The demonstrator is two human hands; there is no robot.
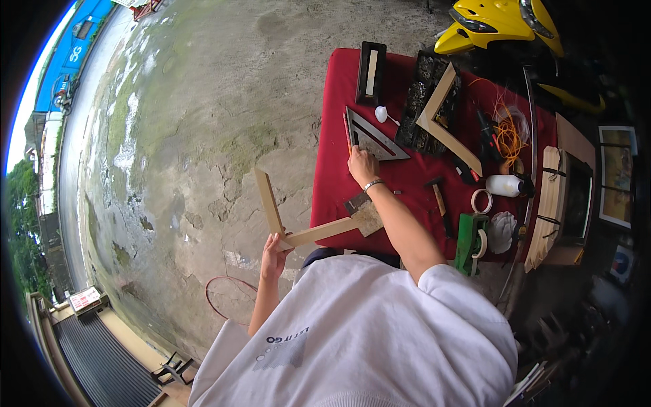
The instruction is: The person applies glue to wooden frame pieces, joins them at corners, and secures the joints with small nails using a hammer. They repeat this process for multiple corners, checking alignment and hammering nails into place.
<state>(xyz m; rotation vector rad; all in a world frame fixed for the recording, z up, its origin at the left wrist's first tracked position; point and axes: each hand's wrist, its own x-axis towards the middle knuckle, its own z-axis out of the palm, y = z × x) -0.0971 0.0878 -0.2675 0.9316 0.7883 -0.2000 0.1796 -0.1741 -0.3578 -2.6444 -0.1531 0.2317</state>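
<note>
My left hand [273, 256] grips the corner of an L-shaped piece of pale wooden frame moulding [271, 207], held out over the concrete beside the table. My right hand [361, 165] reaches onto the red-covered table [332, 183] and rests on a grey metal triangular square [375, 138], its fingers closed over one edge. A second L-shaped wooden frame corner [444, 125] lies farther back on dark ornate moulding pieces [422, 95]. A small flat grey block [365, 216] lies near the table's edge under my forearm.
On the table lie a hammer [438, 197], tape rolls [481, 201], a white bottle [505, 185], orange cord [508, 136], a green tool [470, 241] and a dark frame piece [371, 71]. A yellow scooter [498, 24] stands behind. Stacked frames [553, 203] lean at the right.
</note>
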